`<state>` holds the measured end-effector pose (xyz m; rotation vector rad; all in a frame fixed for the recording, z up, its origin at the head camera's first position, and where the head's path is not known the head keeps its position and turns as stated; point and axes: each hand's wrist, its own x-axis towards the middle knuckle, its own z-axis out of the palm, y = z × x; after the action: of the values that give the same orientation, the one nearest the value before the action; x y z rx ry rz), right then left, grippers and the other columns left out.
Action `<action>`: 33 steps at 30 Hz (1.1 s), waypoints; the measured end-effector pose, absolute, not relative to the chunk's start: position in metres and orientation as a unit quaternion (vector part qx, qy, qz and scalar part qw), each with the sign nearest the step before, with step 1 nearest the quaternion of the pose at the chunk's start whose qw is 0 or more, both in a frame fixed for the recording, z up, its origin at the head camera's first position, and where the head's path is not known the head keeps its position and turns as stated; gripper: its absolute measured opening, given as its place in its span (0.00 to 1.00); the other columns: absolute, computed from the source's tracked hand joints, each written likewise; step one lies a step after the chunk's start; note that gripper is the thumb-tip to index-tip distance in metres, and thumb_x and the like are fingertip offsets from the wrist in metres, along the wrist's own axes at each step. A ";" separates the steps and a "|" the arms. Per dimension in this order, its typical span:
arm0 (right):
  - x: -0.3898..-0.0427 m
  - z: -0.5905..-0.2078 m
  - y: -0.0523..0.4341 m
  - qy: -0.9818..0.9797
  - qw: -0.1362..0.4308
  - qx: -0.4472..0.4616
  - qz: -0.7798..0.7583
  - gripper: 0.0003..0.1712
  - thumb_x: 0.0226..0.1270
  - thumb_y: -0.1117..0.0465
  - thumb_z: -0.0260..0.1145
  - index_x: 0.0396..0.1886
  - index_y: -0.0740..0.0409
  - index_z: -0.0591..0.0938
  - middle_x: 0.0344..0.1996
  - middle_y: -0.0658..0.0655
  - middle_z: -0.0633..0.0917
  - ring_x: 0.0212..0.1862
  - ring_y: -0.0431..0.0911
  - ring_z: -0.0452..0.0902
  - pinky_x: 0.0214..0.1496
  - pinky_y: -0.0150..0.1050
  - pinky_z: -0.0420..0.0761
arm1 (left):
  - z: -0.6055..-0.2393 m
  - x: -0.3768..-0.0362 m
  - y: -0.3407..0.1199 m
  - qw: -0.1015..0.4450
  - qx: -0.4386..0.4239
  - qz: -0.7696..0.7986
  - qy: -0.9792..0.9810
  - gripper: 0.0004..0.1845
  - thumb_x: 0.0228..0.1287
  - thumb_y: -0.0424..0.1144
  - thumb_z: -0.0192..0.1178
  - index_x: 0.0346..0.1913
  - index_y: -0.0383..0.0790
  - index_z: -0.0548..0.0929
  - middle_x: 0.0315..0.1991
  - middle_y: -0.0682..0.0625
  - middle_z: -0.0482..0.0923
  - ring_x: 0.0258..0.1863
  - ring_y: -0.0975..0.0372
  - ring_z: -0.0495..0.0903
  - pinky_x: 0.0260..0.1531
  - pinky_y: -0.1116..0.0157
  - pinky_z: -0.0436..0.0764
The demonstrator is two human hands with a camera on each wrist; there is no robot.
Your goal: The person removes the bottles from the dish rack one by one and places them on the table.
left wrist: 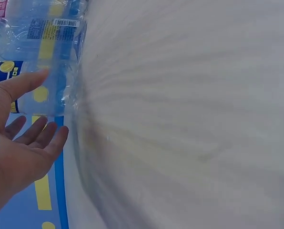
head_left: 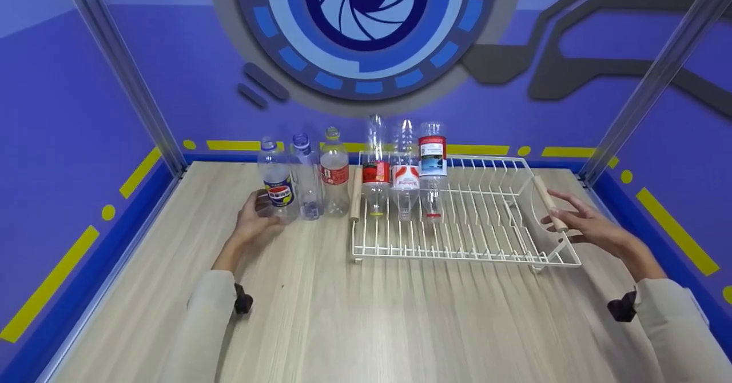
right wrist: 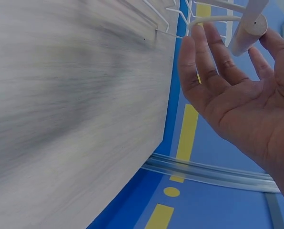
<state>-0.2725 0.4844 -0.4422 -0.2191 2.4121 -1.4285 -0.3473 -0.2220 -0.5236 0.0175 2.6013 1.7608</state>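
Note:
My left hand (head_left: pixel 250 226) is beside an upright clear bottle with a blue and yellow label (head_left: pixel 280 193). In the left wrist view its thumb overlaps the bottle, while the other fingers are loosely bent beside it. At the right end of a white wire dish rack (head_left: pixel 429 256), my right hand (head_left: pixel 597 231) has its fingers around the wooden handle (head_left: pixel 550 203). The right wrist view has these fingers loosely spread near that handle (right wrist: pixel 249 34), not closed round it. Three bottles stand upside down in the rack: one red-labelled (head_left: pixel 376 171), one white-and-red-labelled (head_left: pixel 405 177), one picture-labelled (head_left: pixel 433 157).
Between the left-hand bottle and the rack stand a bluish clear bottle (head_left: pixel 309 208) and a red-labelled bottle (head_left: pixel 335 175). The rack's left wooden handle (head_left: pixel 355 194) is close to the latter. Blue printed panels (head_left: pixel 189 74) enclose the wood-grain table (head_left: pixel 366 320) at back and sides.

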 end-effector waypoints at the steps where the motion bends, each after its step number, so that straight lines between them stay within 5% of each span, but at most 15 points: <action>1: -0.272 -0.443 0.485 0.846 0.164 -0.076 -0.501 0.36 0.85 0.51 0.47 0.84 0.44 0.45 0.52 0.44 0.87 0.50 0.37 0.86 0.50 0.39 0.85 | -0.522 -0.345 -0.224 -0.001 0.006 0.557 0.830 0.44 0.62 0.23 0.64 0.79 0.34 0.55 0.76 0.32 0.61 0.77 0.41 0.61 0.77 0.47 0.61; 15: -0.270 -0.445 0.486 0.841 0.159 -0.091 -0.509 0.35 0.86 0.53 0.46 0.84 0.43 0.46 0.50 0.41 0.88 0.50 0.35 0.86 0.48 0.39 0.85 | -0.502 -0.295 -0.237 0.016 0.034 0.520 0.853 0.30 0.70 0.32 0.63 0.70 0.28 0.67 0.68 0.28 0.70 0.69 0.38 0.68 0.69 0.44 0.70; 25: -0.269 -0.447 0.488 0.829 0.158 -0.108 -0.525 0.33 0.86 0.55 0.45 0.84 0.38 0.47 0.50 0.40 0.88 0.49 0.35 0.86 0.45 0.36 0.86 | -0.488 -0.269 -0.215 0.056 0.081 0.495 0.863 0.21 0.72 0.38 0.63 0.63 0.32 0.78 0.64 0.33 0.76 0.67 0.41 0.71 0.65 0.47 0.74; 33: -0.272 -0.450 0.484 0.816 0.160 -0.112 -0.544 0.33 0.87 0.56 0.44 0.84 0.35 0.48 0.48 0.40 0.88 0.48 0.36 0.87 0.43 0.36 0.86 | -0.481 -0.272 -0.183 0.068 0.154 0.526 0.834 0.25 0.72 0.39 0.63 0.68 0.34 0.75 0.62 0.33 0.77 0.63 0.44 0.76 0.62 0.51 0.77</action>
<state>-0.2724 0.4842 -0.4495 -0.3208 2.3306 -1.5537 -0.2720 -0.1825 -0.4805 0.4635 2.5119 1.5841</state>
